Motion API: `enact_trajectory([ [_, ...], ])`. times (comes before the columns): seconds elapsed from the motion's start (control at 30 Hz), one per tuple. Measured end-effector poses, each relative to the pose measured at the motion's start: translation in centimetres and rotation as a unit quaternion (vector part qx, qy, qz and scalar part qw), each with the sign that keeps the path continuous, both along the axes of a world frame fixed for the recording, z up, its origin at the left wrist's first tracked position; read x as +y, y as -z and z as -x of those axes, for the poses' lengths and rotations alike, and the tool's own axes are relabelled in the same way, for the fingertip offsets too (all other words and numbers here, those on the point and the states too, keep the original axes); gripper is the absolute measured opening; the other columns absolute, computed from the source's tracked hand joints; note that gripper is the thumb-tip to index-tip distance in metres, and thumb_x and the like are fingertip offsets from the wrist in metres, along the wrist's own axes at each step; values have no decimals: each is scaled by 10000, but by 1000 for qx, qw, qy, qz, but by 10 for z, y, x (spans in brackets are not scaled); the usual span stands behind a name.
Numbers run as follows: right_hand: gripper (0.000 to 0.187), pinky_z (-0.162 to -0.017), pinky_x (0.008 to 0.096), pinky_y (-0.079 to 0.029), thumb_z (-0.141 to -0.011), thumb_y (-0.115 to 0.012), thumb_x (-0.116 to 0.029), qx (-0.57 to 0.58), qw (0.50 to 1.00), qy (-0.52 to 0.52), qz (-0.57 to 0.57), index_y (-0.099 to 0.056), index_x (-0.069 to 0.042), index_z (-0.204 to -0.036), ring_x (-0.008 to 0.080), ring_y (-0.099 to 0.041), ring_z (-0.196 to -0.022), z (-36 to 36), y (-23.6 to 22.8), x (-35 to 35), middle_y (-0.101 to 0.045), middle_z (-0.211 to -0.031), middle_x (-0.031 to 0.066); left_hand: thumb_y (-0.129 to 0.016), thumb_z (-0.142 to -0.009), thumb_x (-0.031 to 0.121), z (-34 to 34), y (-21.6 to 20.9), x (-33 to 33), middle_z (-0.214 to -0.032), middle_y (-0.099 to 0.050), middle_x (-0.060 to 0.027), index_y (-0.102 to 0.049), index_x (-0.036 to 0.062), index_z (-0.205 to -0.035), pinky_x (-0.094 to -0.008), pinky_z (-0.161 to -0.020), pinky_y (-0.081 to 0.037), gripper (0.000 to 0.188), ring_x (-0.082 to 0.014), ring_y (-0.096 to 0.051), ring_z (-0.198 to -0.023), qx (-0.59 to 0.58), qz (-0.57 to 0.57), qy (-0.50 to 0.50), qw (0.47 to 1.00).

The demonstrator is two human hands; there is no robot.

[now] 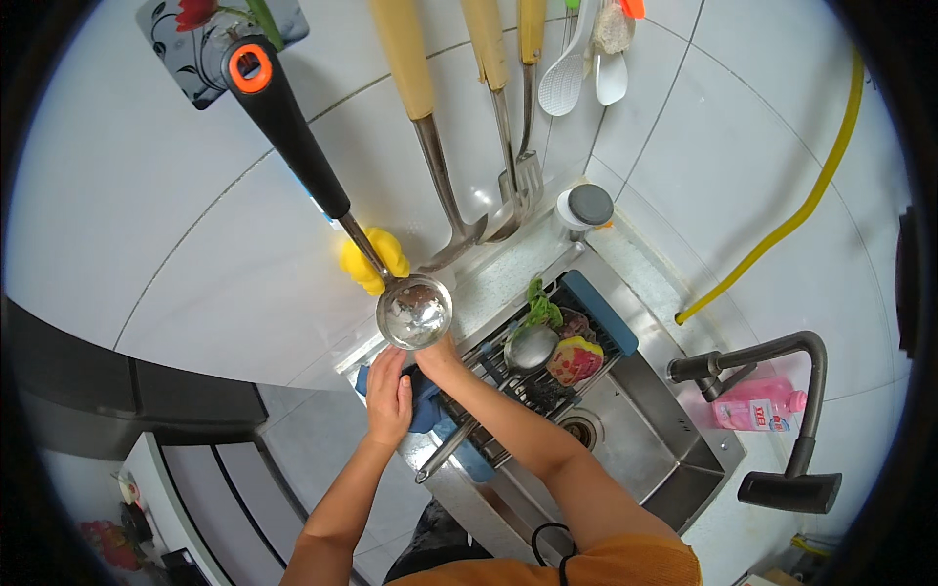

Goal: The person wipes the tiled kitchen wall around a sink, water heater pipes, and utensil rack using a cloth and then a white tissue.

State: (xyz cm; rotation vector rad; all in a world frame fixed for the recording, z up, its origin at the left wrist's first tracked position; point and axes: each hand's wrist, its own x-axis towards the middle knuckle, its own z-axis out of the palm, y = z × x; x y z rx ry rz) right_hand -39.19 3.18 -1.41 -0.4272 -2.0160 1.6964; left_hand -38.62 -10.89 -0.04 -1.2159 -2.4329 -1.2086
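Observation:
My left hand point(391, 402) rests on a bunched blue cloth point(427, 402) at the sink's left corner. Its fingers are pressed together, and cloth shows on both sides of it. Close beside it is my right hand point(440, 359), its fingers hidden behind the bowl of a hanging steel ladle point(415, 311) with a black handle. Below my hands, a drain rack point(611, 314) with blue ends spans the sink. On the rack lie a large metal spoon point(532, 349), green leaves point(542, 305) and a red-and-yellow item point(576, 361) I cannot make out.
Wooden-handled utensils point(445, 186) and white plastic spoons point(567, 78) hang on the tiled wall, near a yellow object point(376, 259). A grey-lidded jar point(586, 207) stands behind the steel sink point(625, 435). At right are a black faucet point(806, 391), a pink bottle point(762, 405) and a yellow hose point(782, 234).

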Motion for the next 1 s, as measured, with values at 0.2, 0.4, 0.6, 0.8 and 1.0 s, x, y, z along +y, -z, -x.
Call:
enact_trajectory([
  [0.2, 501, -1101, 378, -252, -875, -389, 4, -75, 974, 167, -132, -239, 121, -1339, 422, -237, -1325, 28, 41, 90, -150, -1453, 296, -455, -892, 90, -2, 12, -11, -1204, -526, -193, -547, -25, -1140, -444, -1007, -339, 288, -364, -476, -1160, -7, -16, -22, 1000],
  [0.4, 293, -1028, 424, -326, -828, -461, 22, -39, 938, 270, -213, -469, 120, -1104, 474, -391, -1180, 30, 31, 150, -307, -1378, 316, -447, -895, 85, -21, 17, -17, -1215, -519, -190, -530, -11, -1162, -473, -1039, -303, 296, -366, -456, -1185, 13, -5, -39, 999],
  [0.6, 332, -894, 454, -396, -762, -558, 35, 25, 957, 178, -229, -505, 37, -1090, 419, -478, -1053, 8, 35, 49, -476, -1108, 250, -464, -869, 56, -9, 26, -8, -1272, -464, -192, -520, -6, -1190, -436, -1039, -290, 332, -360, -403, -1227, -5, -27, -66, 997],
  [0.8, 275, -649, 439, -450, -700, -620, 66, 85, 965, 206, -137, -456, 0, -911, 403, -537, -794, 19, 30, 53, -467, -939, 210, -492, -853, 59, 3, 13, 1, -1261, -469, -196, -523, -7, -1176, -422, -1015, -317, 331, -370, -429, -1183, 3, 19, -44, 999],
  [1.0, 217, -654, 452, -446, -672, -659, 23, 51, 951, 234, -198, -505, -7, -822, 394, -552, -754, 21, 30, 91, -549, -837, 171, -468, -869, 143, -2, 37, -4, -1204, -514, -201, -556, -10, -1125, -444, -965, -344, 311, -368, -472, -1129, 70, 23, -45, 996],
])
